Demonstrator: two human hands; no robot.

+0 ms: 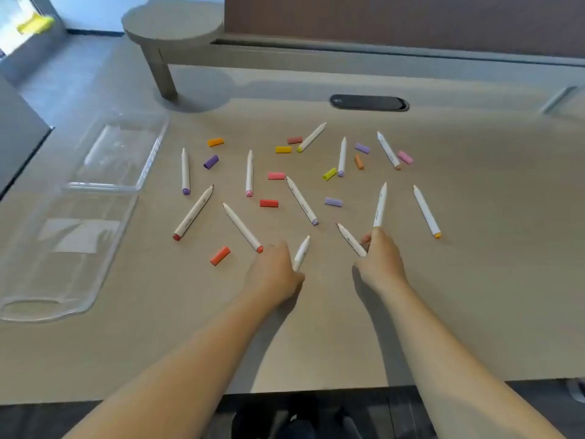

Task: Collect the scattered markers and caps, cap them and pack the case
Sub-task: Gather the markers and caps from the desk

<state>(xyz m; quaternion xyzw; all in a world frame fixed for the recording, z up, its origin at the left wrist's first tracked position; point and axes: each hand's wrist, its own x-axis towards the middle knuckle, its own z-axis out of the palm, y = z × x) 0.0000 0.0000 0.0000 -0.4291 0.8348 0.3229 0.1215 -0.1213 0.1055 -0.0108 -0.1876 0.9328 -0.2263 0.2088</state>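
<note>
Both hands are closing on near-centre markers: left hand (274,270) gripping a marker (301,252) angling far-right, right hand (381,259) pinching two, one (380,205) pointing far, one (350,239) far-left; case (104,191) lying open at left, nearer the left hand.

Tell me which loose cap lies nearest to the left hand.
The orange-red cap, alone on the table just left of the left hand. The red cap and all the other caps lie farther up the table.
</note>
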